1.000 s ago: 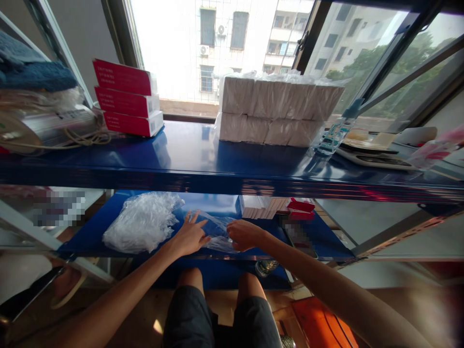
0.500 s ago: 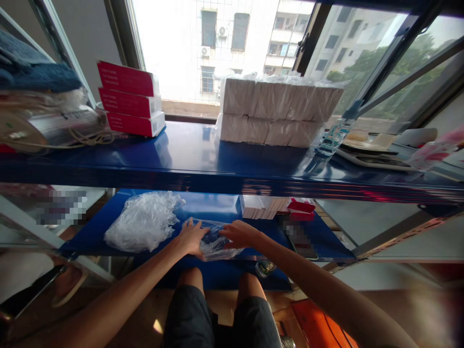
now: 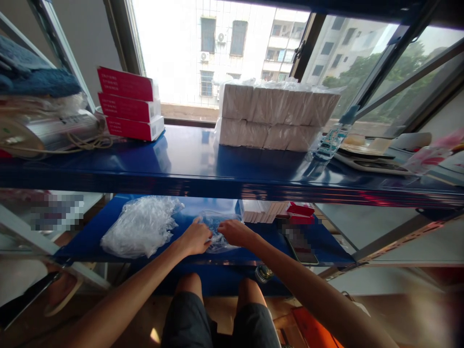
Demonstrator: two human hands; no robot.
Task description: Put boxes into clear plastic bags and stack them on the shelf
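Note:
Both my hands are at a clear plastic bag [image 3: 221,246] over the lower blue shelf. My left hand [image 3: 197,237] grips the bag's left side, its fingers curled inward and thumb partly hidden. From the right, my right hand [image 3: 236,233] is closed on the film, knuckles up. The two hands are a small gap apart, and crumpled film shows between them. To the left lies a big heap of clear plastic bags [image 3: 141,227]. A row of thin white boxes [image 3: 263,211] stands just behind my right hand.
Red boxes [image 3: 300,212] and a phone [image 3: 304,249] lie on the right of the lower shelf. Above it, the upper blue shelf [image 3: 188,154] holds wrapped white boxes [image 3: 275,116] and stacked red-and-white boxes [image 3: 128,104]. A glass jar [image 3: 263,273] is below, near my knee.
My left hand's spread fingers have curled in on the bag. The bag is bunched more between my hands, and its far part now spreads toward the back of the shelf.

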